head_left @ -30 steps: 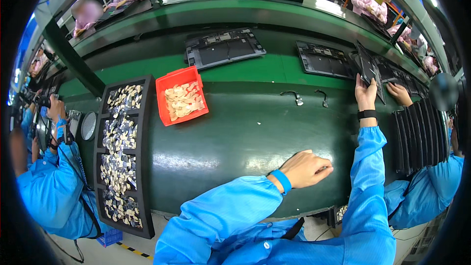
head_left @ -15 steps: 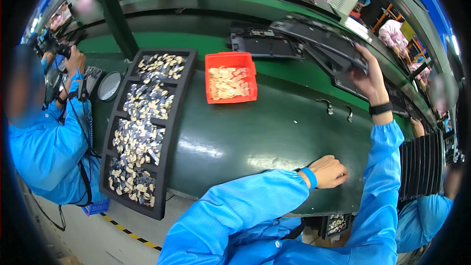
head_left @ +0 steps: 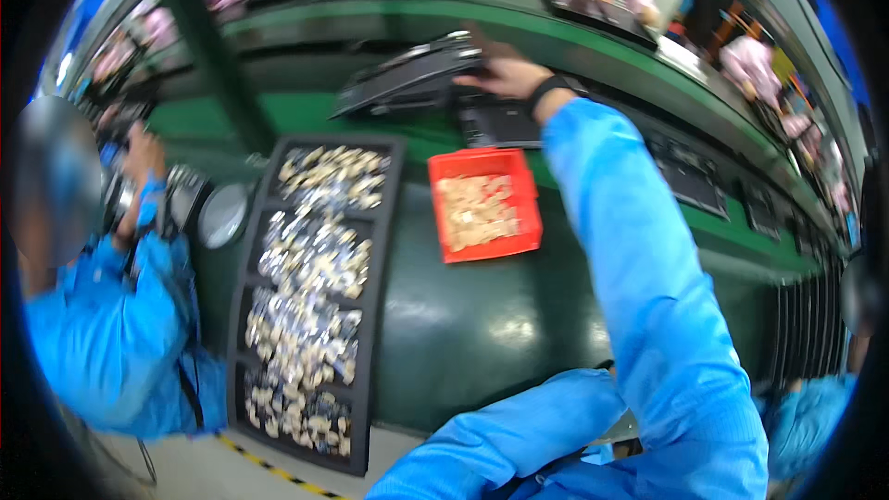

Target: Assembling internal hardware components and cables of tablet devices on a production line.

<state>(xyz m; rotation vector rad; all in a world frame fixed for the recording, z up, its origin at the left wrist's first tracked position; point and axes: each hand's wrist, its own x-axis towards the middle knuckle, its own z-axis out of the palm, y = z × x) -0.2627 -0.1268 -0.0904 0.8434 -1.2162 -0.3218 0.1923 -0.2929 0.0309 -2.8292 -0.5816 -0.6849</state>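
Note:
My right hand (head_left: 507,74) is at the far side of the bench, fingers closed around the edge of a flat black laptop casing (head_left: 407,79). The casing is tilted and blurred by motion, over the green conveyor strip. Another black casing (head_left: 505,125) lies beneath and beside my right wrist. My left forearm (head_left: 532,417) rests low over the near edge of the bench. Its hand is hidden behind my right sleeve. In front of me stands a red bin (head_left: 532,199) holding small pale pieces.
A long black compartment tray (head_left: 386,250) full of small pale and dark parts lies left of the bin. Beside it sits a round dish (head_left: 222,216), near a co-worker in blue (head_left: 111,333). More casings (head_left: 685,176) line the conveyor at right. A dark stack (head_left: 806,324) stands at far right.
My right hand has swung left with the casing, from the right of the conveyor to beyond the red bin. My left hand has gone out of sight behind the right sleeve. The view has shifted.

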